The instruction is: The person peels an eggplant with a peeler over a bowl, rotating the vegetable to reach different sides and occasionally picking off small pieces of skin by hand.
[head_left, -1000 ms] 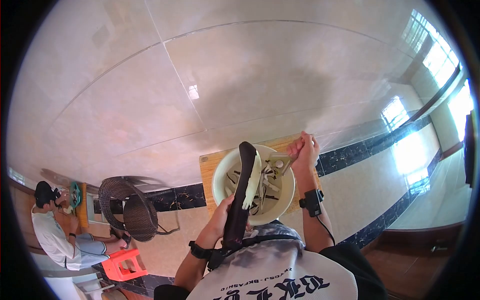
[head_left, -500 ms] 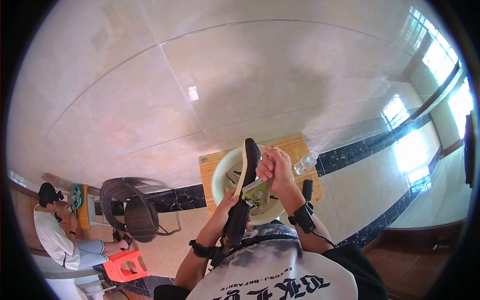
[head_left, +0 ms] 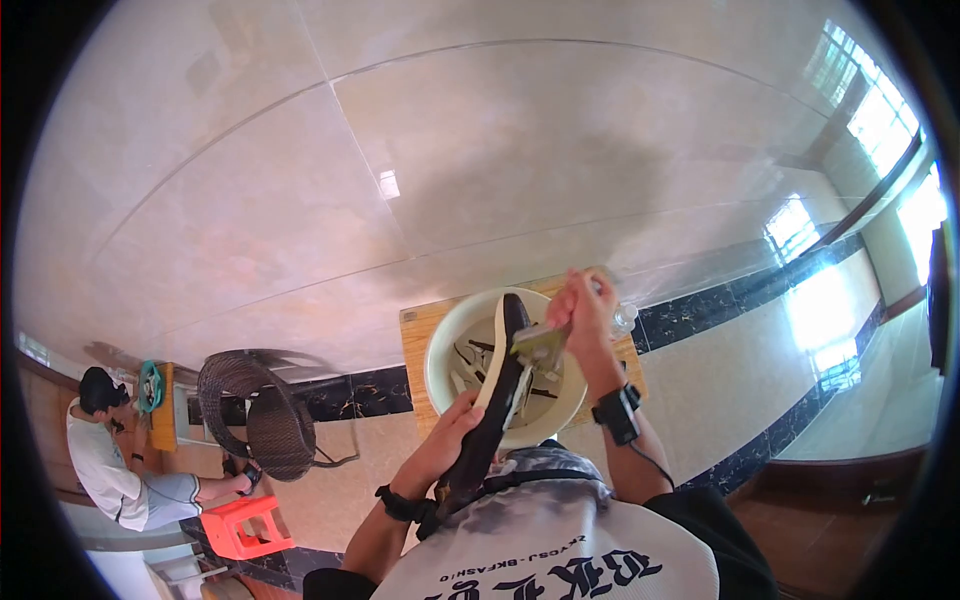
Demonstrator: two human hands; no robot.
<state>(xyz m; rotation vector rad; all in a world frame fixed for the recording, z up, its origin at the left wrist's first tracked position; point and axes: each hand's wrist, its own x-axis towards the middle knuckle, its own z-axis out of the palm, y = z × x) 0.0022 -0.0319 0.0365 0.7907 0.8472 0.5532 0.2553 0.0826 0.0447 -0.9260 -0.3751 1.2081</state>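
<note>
A long, dark-skinned eggplant (head_left: pixel 489 410) with a pale peeled strip along its left side slants over the cream basin (head_left: pixel 434 345). Its far end is up and its near end is close to my shirt. My left hand (head_left: pixel 452 437) is closed round its lower left side. In my right hand (head_left: pixel 584 312) is a green and grey peeler (head_left: pixel 541 347), smeared by motion, its head at the right side of the eggplant. Dark and pale peelings (head_left: pixel 467 357) lie in the basin.
The basin stands on a wooden table (head_left: pixel 415 330) by a tiled wall. A clear bottle (head_left: pixel 625 319) is behind my right hand. On the left are a dark wicker chair (head_left: pixel 282 437), a red stool (head_left: pixel 245 527) and a seated person (head_left: pixel 110 465) holding a teal container (head_left: pixel 151 387).
My right hand has moved up and to the right, taking the peeler farther along the eggplant. The eggplant's far end has shifted slightly right and down; my left hand still holds it.
</note>
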